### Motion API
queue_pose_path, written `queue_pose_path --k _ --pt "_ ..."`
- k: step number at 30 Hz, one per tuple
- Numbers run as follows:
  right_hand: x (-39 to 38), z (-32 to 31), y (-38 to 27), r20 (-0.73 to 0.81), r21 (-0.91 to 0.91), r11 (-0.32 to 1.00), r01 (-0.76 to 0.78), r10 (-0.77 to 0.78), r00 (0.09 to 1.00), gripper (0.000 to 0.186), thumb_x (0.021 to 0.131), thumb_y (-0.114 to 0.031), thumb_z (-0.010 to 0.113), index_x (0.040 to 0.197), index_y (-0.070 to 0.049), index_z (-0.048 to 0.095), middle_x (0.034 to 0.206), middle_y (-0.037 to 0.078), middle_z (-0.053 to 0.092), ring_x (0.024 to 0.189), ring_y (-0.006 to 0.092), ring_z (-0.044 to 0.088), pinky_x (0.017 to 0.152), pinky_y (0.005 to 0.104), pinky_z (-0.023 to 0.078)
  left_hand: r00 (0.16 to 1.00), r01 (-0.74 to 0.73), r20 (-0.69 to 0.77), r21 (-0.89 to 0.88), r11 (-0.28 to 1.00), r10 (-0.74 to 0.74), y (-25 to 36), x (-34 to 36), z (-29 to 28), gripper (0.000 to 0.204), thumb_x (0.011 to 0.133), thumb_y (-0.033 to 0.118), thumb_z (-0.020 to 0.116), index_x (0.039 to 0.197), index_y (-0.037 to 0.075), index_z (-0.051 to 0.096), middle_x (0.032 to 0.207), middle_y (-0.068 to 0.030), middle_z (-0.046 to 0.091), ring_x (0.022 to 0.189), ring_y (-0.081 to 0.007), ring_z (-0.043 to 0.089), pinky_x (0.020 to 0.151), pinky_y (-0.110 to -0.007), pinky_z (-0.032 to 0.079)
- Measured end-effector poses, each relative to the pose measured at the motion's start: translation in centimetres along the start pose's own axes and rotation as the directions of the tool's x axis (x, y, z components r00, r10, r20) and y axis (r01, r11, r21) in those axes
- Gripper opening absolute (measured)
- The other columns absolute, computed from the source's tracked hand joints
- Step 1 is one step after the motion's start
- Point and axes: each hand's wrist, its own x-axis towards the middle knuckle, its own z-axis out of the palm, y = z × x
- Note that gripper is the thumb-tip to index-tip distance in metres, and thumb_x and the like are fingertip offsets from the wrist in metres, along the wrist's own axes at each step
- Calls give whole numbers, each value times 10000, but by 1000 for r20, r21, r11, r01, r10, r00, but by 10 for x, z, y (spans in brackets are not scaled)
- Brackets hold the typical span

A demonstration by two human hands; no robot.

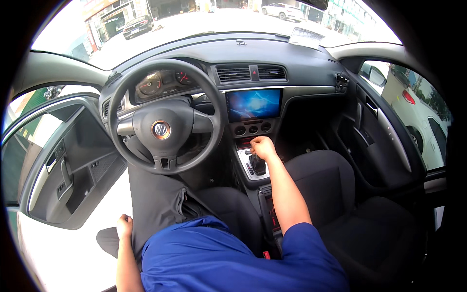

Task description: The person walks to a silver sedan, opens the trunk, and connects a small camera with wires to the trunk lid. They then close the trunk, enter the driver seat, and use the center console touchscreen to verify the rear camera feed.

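My right hand [263,147] reaches forward to the centre console, its fingers closed over the top of the gear lever. The knob is hidden under the hand; below it the black gear boot [258,165] shows inside a silver surround [246,160]. My left hand [125,226] is low beside my left thigh, in dark trousers [154,197]. Its fingers are curled in, and I see nothing in them. The steering wheel [162,130] stands in front of me with neither hand on it.
The driver's door [73,165] stands open on my left. A lit touchscreen [254,104] sits under the air vents [250,73], above three round knobs [253,130]. To my right is the passenger seat [323,177]. Through the passenger window a white car [422,114] shows.
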Motion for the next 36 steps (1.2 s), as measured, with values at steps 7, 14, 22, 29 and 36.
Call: queue_pose_path --k 7,14,22,29,36 --pt "-24 26 -9 -346 48 993 110 -87 934 171 951 -180 740 997 -26 801 811 124 790 732 239 774 741 368 584 1000 3 -2 7 1000 -3 -19 -1 2 216 941 192 695 902 -17 731 852 -224 756 820 -410 751 789 -484 586" --pt "-19 21 3 -381 30 978 207 -180 907 162 1016 -146 724 1017 9 771 767 84 758 650 150 731 635 317 576 1000 -25 10 7 1000 25 -12 6 5 197 941 183 698 906 -8 733 860 -221 759 835 -414 754 799 -491 588" --pt "-9 29 14 -420 18 972 232 -204 884 163 1023 -142 723 1006 17 755 767 82 750 648 144 727 629 315 579 1000 -10 2 5 1000 10 -14 3 3 195 945 183 695 899 -5 722 856 -218 754 827 -413 745 792 -487 583" --pt "-8 32 17 -419 27 971 240 -207 884 164 1025 -140 724 996 20 751 755 80 742 639 141 718 621 315 575 1000 -3 9 2 1000 3 -11 0 1 196 944 180 693 895 -8 719 861 -223 753 826 -414 742 790 -485 581" --pt "-12 27 13 -426 36 977 212 -177 887 165 1001 -162 735 980 0 760 777 91 760 693 184 739 675 340 577 1000 -14 7 0 1000 14 -11 3 2 203 948 185 688 905 -11 722 865 -222 755 833 -415 744 799 -482 582"
